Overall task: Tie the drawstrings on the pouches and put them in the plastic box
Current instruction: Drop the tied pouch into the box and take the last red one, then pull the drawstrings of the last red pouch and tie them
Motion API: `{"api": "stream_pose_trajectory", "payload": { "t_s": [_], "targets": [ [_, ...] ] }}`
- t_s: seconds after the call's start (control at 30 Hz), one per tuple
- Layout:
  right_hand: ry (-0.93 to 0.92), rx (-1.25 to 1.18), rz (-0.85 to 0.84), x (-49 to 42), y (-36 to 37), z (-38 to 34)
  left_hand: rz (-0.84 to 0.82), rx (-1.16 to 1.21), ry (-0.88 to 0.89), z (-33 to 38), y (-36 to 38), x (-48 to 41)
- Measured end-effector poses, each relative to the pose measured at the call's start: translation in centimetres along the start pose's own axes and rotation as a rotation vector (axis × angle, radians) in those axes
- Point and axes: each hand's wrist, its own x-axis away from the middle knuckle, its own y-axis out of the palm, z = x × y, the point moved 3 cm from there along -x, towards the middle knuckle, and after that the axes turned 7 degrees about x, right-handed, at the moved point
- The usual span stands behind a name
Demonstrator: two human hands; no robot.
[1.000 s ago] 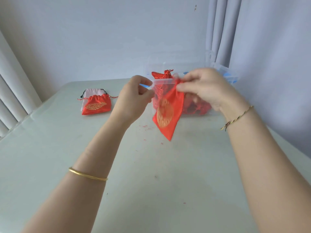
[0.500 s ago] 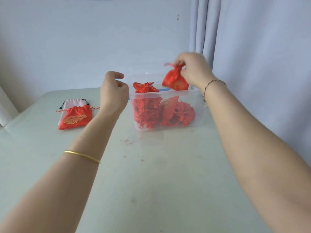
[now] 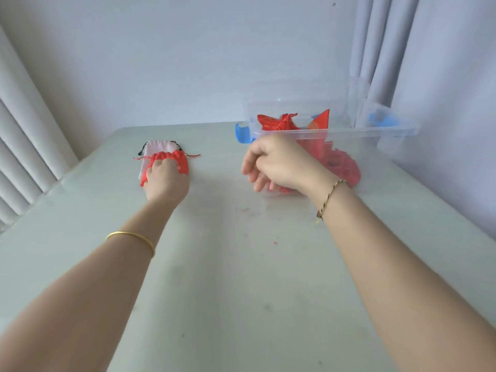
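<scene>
A red pouch [image 3: 180, 160] lies on the table at the far left, on top of a pale pink pouch [image 3: 158, 146]. My left hand [image 3: 164, 179] rests on the red pouch with its fingers pressed into the cloth. The clear plastic box [image 3: 375, 131] stands at the far right and holds several red pouches [image 3: 281, 122]. In front of the box's near left corner hovers my right hand [image 3: 276, 163], empty, fingers loosely curled and apart.
The pale green table [image 3: 241, 277] carries small red specks near its middle. Blue latches [image 3: 243, 134] sit on the box's ends. A curtain [image 3: 375, 49] hangs behind the box, a wall stands at the back, and blinds [image 3: 21, 157] run along the left.
My right hand dropped the tied red pouch into the box and drew back empty. My left hand moved left and down onto the red pouch on the table.
</scene>
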Motion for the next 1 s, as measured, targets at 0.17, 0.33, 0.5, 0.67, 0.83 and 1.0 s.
{"api": "stream_pose_trajectory", "payload": {
  "t_s": [0.17, 0.33, 0.5, 0.67, 0.83, 1.0],
  "targets": [
    [0.080, -0.004, -0.123, -0.9, 5.2, 1.2, -0.150, -0.310, 0.109, -3.2, 0.1, -1.2],
    [0.138, -0.009, -0.063, -1.1, 5.6, 2.3, -0.177, -0.410, 0.274, -1.8, -1.0, -0.3],
    [0.186, -0.001, -0.038, -0.5, 5.3, 3.1, -0.651, -0.177, 0.377, 1.2, -1.8, 4.9],
    [0.217, 0.027, -0.035, 1.2, 3.7, 4.3, -0.766, 0.205, 0.370, 3.4, -2.3, 7.9],
    [0.221, 0.025, -0.015, 2.6, 1.6, 5.1, -0.447, -0.042, 0.301, 2.7, 0.5, 7.8],
    [0.192, 0.063, -0.088, 3.2, 0.6, 5.4, -0.426, 0.072, 0.334, 3.8, 1.4, 8.9]
  ]
}}
